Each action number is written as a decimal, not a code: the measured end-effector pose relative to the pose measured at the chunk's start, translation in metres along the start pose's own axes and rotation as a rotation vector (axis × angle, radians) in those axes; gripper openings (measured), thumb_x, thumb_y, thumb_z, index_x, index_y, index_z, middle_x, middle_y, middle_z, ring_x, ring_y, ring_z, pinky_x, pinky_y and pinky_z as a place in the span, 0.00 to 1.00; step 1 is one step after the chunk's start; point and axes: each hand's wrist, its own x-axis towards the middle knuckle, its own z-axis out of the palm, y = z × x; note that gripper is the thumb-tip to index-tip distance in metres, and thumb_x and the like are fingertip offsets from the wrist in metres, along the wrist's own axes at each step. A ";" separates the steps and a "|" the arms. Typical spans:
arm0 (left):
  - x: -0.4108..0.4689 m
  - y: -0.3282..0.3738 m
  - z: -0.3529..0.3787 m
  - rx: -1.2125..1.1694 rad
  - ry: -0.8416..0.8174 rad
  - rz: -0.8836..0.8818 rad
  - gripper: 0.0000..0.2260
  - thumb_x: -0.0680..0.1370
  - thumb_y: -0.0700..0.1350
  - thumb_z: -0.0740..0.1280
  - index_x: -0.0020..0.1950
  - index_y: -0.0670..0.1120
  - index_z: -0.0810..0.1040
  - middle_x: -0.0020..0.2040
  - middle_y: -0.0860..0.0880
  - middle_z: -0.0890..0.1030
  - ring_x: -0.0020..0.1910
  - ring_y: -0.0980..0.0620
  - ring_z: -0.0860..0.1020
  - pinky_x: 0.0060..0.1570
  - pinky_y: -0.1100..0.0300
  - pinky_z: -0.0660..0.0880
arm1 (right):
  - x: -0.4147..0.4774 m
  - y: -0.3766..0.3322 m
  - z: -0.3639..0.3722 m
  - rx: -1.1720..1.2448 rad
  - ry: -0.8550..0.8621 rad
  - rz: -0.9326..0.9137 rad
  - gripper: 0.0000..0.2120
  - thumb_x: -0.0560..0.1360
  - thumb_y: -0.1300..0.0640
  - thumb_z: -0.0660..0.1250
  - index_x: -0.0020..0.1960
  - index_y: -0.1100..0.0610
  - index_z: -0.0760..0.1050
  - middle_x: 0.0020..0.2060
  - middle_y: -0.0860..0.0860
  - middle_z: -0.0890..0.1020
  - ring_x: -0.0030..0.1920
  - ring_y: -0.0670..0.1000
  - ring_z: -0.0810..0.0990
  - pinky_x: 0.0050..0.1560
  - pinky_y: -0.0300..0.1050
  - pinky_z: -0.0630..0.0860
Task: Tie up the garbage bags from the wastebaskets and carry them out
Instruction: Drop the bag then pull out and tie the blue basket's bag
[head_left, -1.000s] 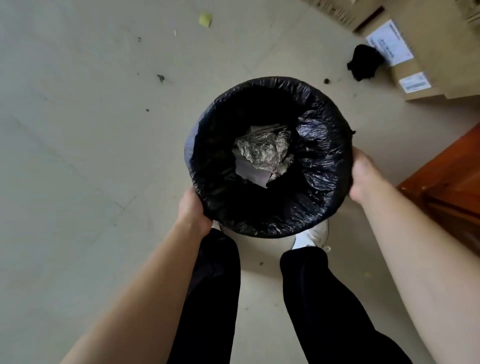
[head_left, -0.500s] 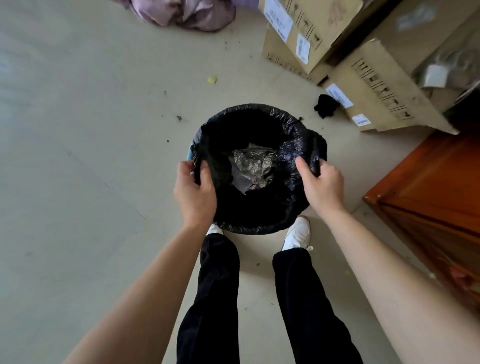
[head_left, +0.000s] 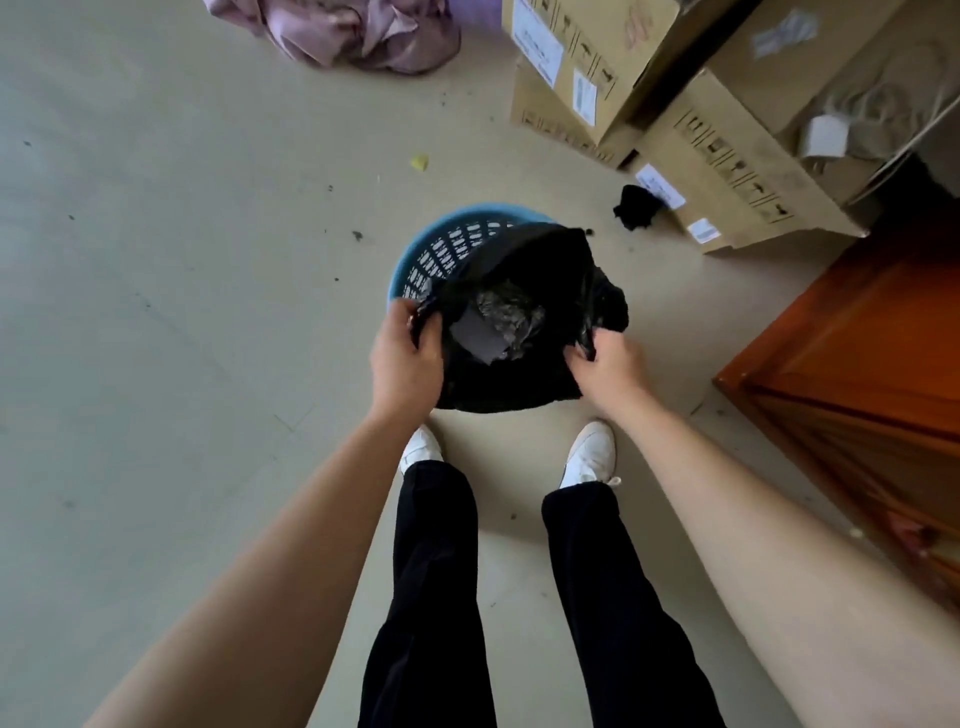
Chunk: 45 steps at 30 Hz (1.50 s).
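A blue plastic wastebasket (head_left: 441, 244) with a slotted wall stands on the floor just ahead of my feet. A black garbage bag (head_left: 540, 270) sits in it, its edge peeled off the far-left rim and drawn toward me. Crumpled foil and a grey paper (head_left: 501, 325) lie inside the bag. My left hand (head_left: 405, 358) grips the bag's left edge. My right hand (head_left: 605, 358) pinches a bunched fold of the bag's right edge.
Stacked cardboard boxes (head_left: 691, 130) fill the far right, with a small black scrap (head_left: 636, 208) on the floor before them. A wooden cabinet (head_left: 862, 364) stands at my right. A pink cloth heap (head_left: 358, 31) lies far ahead. Bare floor stretches to the left.
The basket went from held up in both hands to standing on the floor. My hands moved to the bag's edge and pulled it off the rim, baring the blue basket.
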 end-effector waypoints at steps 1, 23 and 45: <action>-0.001 -0.002 0.000 -0.021 0.083 -0.016 0.03 0.82 0.44 0.63 0.53 0.45 0.72 0.40 0.47 0.79 0.39 0.45 0.75 0.42 0.53 0.73 | -0.002 0.002 0.001 0.020 0.018 -0.002 0.18 0.76 0.54 0.67 0.31 0.52 0.62 0.27 0.46 0.70 0.32 0.56 0.70 0.30 0.45 0.61; -0.082 0.205 -0.130 -0.461 0.279 0.002 0.13 0.77 0.46 0.67 0.34 0.44 0.72 0.30 0.55 0.70 0.29 0.59 0.66 0.29 0.67 0.65 | -0.132 -0.135 -0.237 0.595 0.166 -0.217 0.23 0.74 0.52 0.68 0.67 0.56 0.72 0.65 0.55 0.73 0.67 0.53 0.73 0.71 0.52 0.68; -0.238 0.537 -0.299 -0.505 -0.060 0.610 0.14 0.72 0.32 0.74 0.51 0.42 0.72 0.42 0.40 0.83 0.39 0.44 0.84 0.34 0.60 0.80 | -0.299 -0.307 -0.459 -0.026 0.110 -0.642 0.74 0.44 0.20 0.74 0.76 0.39 0.33 0.70 0.44 0.72 0.69 0.51 0.73 0.65 0.44 0.69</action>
